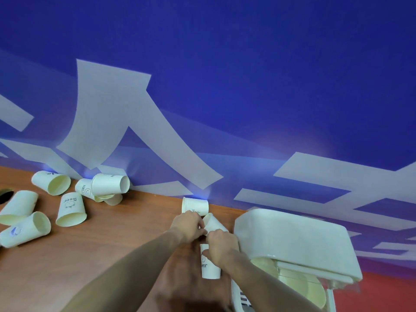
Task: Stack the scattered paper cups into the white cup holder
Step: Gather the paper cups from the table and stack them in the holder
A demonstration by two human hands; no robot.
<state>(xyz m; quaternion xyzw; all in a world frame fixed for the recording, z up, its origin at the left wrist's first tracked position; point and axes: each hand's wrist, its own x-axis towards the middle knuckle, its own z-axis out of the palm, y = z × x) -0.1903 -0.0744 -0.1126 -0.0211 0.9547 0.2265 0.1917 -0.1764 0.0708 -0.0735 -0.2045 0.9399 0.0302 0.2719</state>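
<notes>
in the lower middle of the frame we reach both bare forearms forward over the brown wooden tabletop (pixel 117 255), and the hands meet just left of the white plastic cup holder (pixel 292 239). our left hand (pixel 188 225) has its fingers curled, pinching the tilted cream paper cup (pixel 212 222) that lies between the two hands. our right hand (pixel 221 245) curls down over the rim of the upright white paper cup with the printed bear face (pixel 210 270), gripping it from above; that cup stands on the table touching the holder's left side. just above the hands, a third cream paper cup lying on its side (pixel 195 206) rests against the blue wall with pale grey shapes (pixel 225 86). the holder's lid is tilted up, and cream cup rims (pixel 299 287) show underneath it at the lower right. at the left of the frame the scattered cream paper cups (pixel 72 210) lie on the table, most tipped over, one mouth down, well apart from the hands.
</notes>
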